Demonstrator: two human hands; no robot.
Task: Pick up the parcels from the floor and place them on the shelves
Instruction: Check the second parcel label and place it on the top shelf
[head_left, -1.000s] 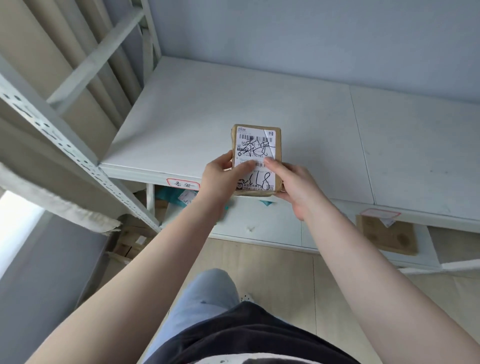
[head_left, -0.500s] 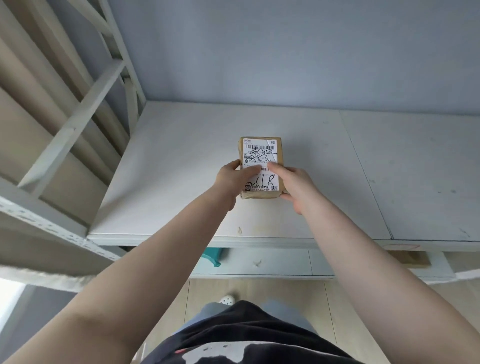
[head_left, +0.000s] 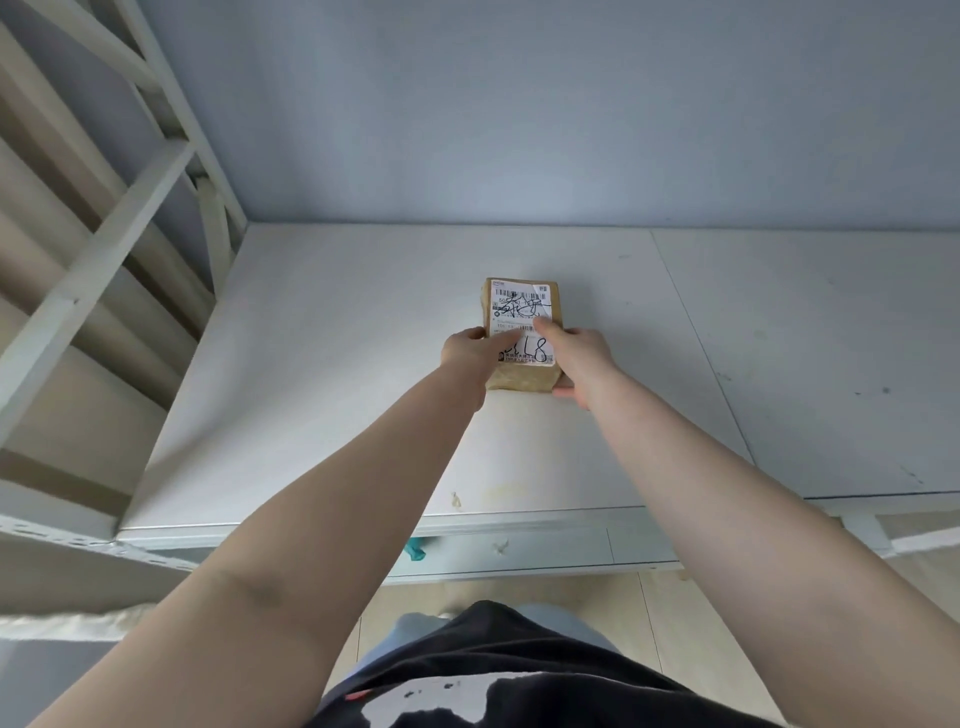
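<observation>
A small brown cardboard parcel (head_left: 524, 312) with a white shipping label and black handwriting sits on the white shelf board (head_left: 322, 374), near its middle. My left hand (head_left: 467, 353) grips the parcel's left side with the thumb on the label. My right hand (head_left: 576, 358) grips its right side, with a finger across the label and fingers under the near corner. Whether the parcel's base rests fully on the board I cannot tell.
A grey-blue wall (head_left: 519, 114) closes the shelf at the back. White metal rack uprights and braces (head_left: 119, 218) stand at the left. A lower shelf (head_left: 509, 551) with a teal item (head_left: 415, 548) shows under the board. A wooden floor lies below.
Both hands carried the parcel from over the shelf's front edge deeper onto the board. The view tilted upward, hiding most of the lower shelf.
</observation>
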